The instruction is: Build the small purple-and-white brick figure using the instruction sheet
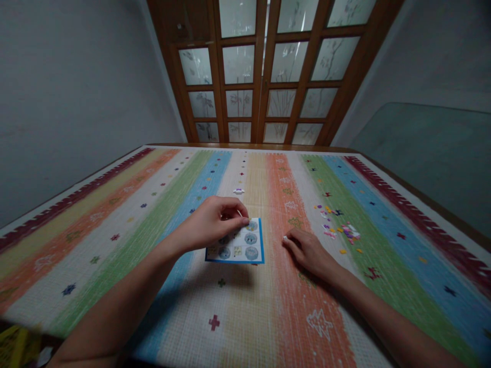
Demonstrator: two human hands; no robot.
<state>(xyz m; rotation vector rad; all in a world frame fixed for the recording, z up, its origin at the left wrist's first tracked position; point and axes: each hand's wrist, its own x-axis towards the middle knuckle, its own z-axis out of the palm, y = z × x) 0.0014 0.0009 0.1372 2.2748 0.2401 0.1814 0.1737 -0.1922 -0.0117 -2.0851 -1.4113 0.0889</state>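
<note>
My left hand [215,221] pinches the top edge of a blue-bordered sheet [251,250] printed with rows of small pictures, which look like assembly steps. The sheet is tilted above the tablecloth and casts a shadow below it. My right hand [309,250] rests on the orange stripe, its thumb and forefinger closed on a small white piece [285,237] too tiny to name more exactly. A small white and purple assembled piece [238,191] sits on the cloth beyond my left hand. To the right of my right hand lies a scatter of small colored pieces [351,232].
A striped tablecloth [245,317] covers the table. Several loose yellow pieces [342,251] lie at the near side of the scatter. At the lower left corner is a yellow basket [19,342]. Wooden glass-paned doors [259,76] stand behind the table.
</note>
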